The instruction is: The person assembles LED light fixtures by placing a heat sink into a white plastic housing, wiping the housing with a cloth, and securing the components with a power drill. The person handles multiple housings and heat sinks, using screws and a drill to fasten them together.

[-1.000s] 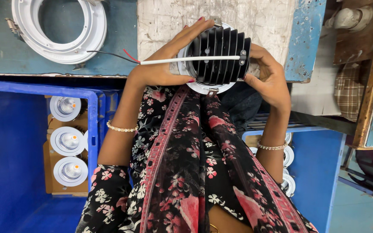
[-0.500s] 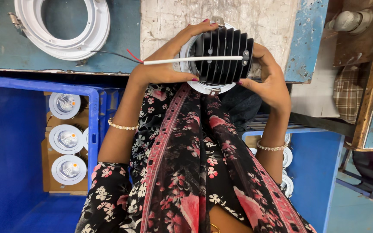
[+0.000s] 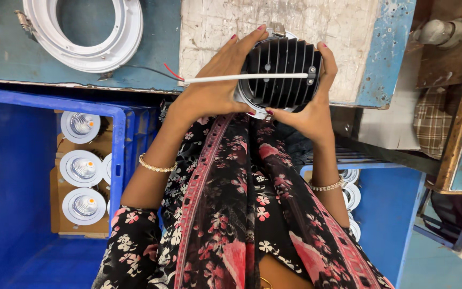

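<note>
Both hands hold a round lamp body with a black finned heat sink [image 3: 282,72] and a white rim, at the near edge of the worn white board [image 3: 306,21]. My left hand [image 3: 217,80] wraps its left side, fingers stretched up over the top. My right hand [image 3: 311,104] cups the right side and underside. A white sleeved cable [image 3: 231,78] runs from a clamp on the heat sink across my left hand, ending in red and black wires [image 3: 159,70] on the bench.
A white round trim ring [image 3: 84,32] lies on the blue-grey bench at the upper left. A blue crate [image 3: 38,182] at the lower left holds finished white lamps on cardboard. Another blue crate [image 3: 386,214] with lamps sits at the lower right. Clutter fills the right edge.
The lamp body and both hands have shifted slightly up and to the right; the grip is the same.
</note>
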